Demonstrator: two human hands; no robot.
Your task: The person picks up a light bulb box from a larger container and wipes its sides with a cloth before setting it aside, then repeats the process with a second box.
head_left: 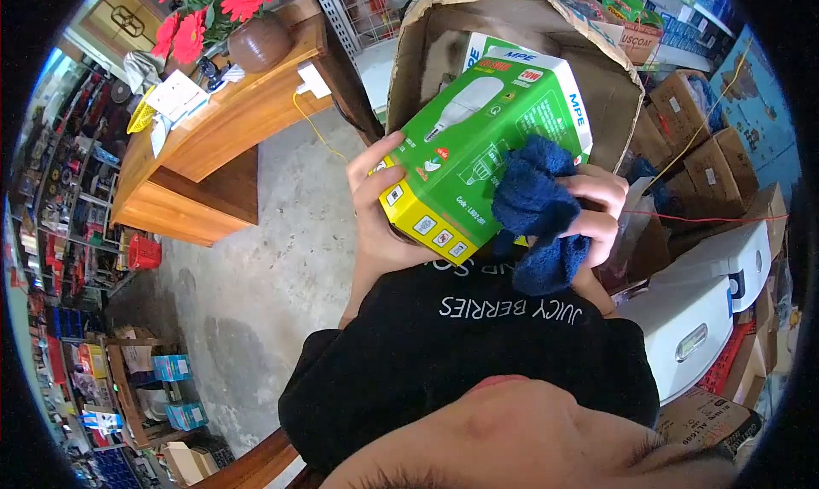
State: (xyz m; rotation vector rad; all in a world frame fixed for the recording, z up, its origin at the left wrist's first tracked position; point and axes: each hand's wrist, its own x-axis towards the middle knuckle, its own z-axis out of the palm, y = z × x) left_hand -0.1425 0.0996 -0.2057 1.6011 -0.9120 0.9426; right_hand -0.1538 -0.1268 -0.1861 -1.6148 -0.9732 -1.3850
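Observation:
A green, white and yellow light bulb box, marked MPE and 20W, is tilted in front of my chest. My left hand grips its lower left end, fingers over the yellow edge and the palm beneath. My right hand is closed around a bunched dark blue cloth, which lies against the right side of the box. Behind them stands an open cardboard carton with worn flaps. Another MPE box shows partly inside it, mostly hidden by the one I hold.
A curved wooden desk at the left carries a brown vase of red flowers. Shelves of goods line the far left. Cardboard boxes and a white plastic case crowd the right. A red cord runs past my right hand.

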